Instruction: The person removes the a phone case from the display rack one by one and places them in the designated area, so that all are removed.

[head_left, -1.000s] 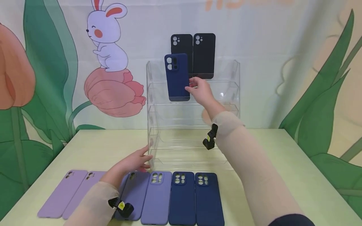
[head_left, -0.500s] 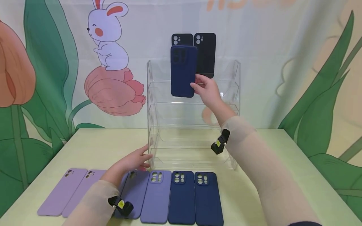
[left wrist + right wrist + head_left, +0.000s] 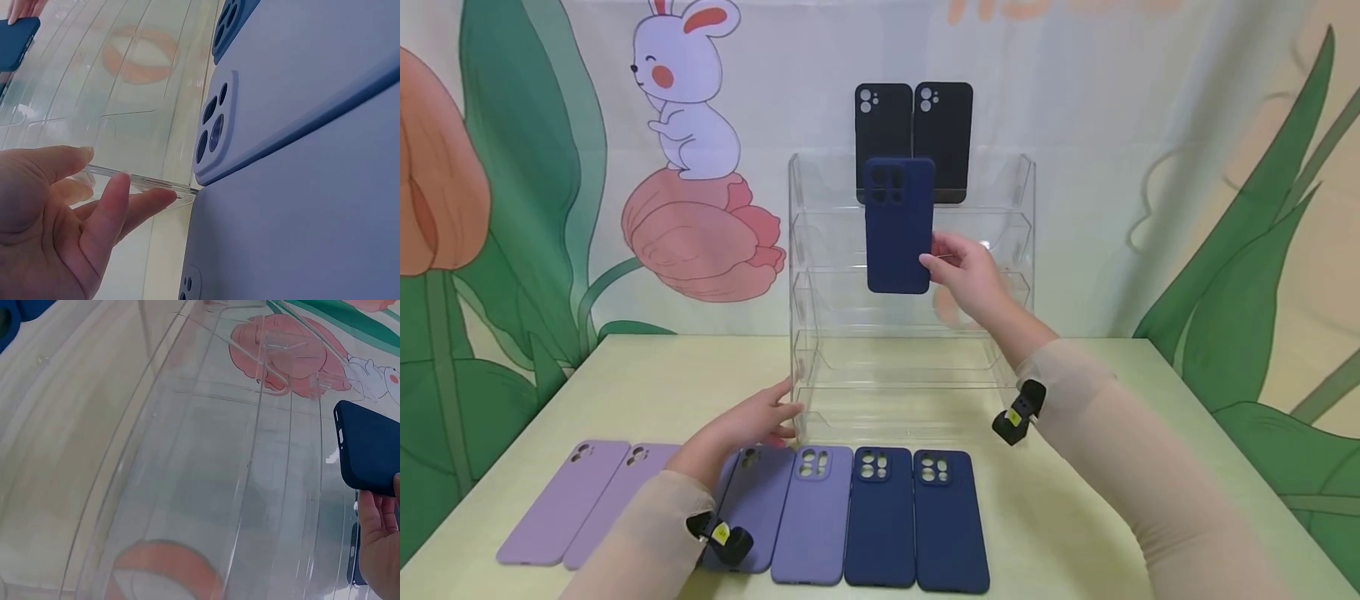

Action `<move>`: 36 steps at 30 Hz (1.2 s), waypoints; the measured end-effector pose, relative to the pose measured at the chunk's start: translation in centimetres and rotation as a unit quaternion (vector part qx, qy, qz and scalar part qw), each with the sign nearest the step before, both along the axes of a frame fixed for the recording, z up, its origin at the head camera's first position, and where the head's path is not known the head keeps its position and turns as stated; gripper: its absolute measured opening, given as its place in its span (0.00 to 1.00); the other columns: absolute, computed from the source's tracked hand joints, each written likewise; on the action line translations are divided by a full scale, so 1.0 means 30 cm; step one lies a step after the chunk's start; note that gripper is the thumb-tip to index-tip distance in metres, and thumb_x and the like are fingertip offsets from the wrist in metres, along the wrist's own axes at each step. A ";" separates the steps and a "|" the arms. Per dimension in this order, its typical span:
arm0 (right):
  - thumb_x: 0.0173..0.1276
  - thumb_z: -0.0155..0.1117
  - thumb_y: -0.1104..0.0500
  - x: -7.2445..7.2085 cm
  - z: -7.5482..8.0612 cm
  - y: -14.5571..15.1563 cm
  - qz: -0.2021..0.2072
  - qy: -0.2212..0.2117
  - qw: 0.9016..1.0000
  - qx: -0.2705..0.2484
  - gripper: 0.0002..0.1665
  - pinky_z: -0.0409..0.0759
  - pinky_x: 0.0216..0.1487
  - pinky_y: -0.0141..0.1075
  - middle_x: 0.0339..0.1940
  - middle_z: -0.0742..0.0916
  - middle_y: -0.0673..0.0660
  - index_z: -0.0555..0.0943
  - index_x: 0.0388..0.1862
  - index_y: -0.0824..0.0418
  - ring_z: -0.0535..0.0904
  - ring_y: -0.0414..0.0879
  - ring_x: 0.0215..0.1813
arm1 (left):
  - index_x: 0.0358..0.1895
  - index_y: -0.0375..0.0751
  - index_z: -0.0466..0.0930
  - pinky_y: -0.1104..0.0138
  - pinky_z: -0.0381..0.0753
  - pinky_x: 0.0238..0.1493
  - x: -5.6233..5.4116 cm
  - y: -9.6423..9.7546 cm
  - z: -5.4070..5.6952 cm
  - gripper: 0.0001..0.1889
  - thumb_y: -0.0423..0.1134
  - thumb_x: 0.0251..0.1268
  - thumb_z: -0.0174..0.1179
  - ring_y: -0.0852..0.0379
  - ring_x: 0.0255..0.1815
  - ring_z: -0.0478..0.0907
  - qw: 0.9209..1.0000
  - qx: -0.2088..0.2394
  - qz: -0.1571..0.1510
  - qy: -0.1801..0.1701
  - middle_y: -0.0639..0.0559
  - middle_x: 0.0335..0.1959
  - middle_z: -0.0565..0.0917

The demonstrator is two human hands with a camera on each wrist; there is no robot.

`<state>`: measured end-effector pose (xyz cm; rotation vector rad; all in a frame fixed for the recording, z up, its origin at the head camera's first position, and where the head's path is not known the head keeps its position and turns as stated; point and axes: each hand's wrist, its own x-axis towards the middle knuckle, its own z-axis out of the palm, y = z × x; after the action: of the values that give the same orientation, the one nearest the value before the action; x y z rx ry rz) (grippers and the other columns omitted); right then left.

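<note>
My right hand (image 3: pixel 966 271) pinches a dark blue phone case (image 3: pixel 898 229) by its right edge, thumb in front and fingers behind. The case is upright before the clear tiered display rack (image 3: pixel 910 358) and overlaps the lower parts of two black phone cases (image 3: pixel 943 133) on the top tier. In the right wrist view, the same blue case (image 3: pixel 372 447) is at the right edge. My left hand (image 3: pixel 752 421) grips the rack's lower left side; in the left wrist view, its thumb and fingers (image 3: pixel 103 219) are on either side of the clear panel's edge.
A row of phone cases lies on the table in front of the rack: light purple ones (image 3: pixel 568 504), a bluish-purple one (image 3: pixel 812 521) and two dark blue ones (image 3: pixel 880 521). My left forearm covers part of the row. A printed curtain (image 3: pixel 1090 167) hangs behind.
The dark blue case was in the rack's second tier a second ago. My right hand lifted it out, then brought it lower and rightward. My left hand stays on the rack.
</note>
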<state>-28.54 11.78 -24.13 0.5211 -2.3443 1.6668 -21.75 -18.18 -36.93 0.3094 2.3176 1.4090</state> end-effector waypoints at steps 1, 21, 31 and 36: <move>0.68 0.58 0.62 0.006 -0.004 0.003 0.001 -0.005 1.000 0.002 0.20 0.78 0.49 0.37 0.44 0.80 0.62 0.75 0.58 0.65 0.79 0.50 0.48 | 0.75 0.48 0.38 0.59 0.80 0.40 0.000 0.001 0.000 0.32 0.39 0.75 0.43 0.36 0.54 0.74 1.000 0.000 0.002 0.000 0.28 0.67 0.57; 0.67 0.58 0.65 0.145 -0.166 0.106 0.051 -0.033 0.998 0.033 0.20 0.79 0.45 0.37 0.42 0.81 0.64 0.74 0.58 0.68 0.79 0.49 0.44 | 0.75 0.48 0.37 0.58 0.80 0.41 0.005 0.009 -0.012 0.32 0.39 0.75 0.43 0.37 0.55 0.73 1.000 0.007 0.011 0.002 0.28 0.66 0.60; 0.67 0.59 0.64 0.259 -0.227 0.161 0.076 -0.081 0.993 0.046 0.23 0.79 0.47 0.40 0.45 0.82 0.64 0.73 0.60 0.68 0.80 0.52 0.46 | 0.75 0.49 0.38 0.59 0.80 0.39 0.007 -0.002 -0.002 0.32 0.40 0.75 0.43 0.37 0.54 0.74 1.000 0.003 0.002 0.001 0.29 0.66 0.61; 0.67 0.59 0.63 0.318 -0.243 0.185 0.074 -0.100 0.991 0.043 0.24 0.79 0.47 0.39 0.46 0.82 0.64 0.72 0.61 0.69 0.80 0.51 0.46 | 0.75 0.49 0.38 0.60 0.80 0.39 0.005 -0.007 0.009 0.32 0.39 0.75 0.42 0.38 0.54 0.74 1.000 -0.001 0.002 -0.006 0.29 0.65 0.62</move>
<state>-19.00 17.34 -31.43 0.5823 -2.5887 1.7625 -21.59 -18.38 -36.65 0.2951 2.3118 1.4062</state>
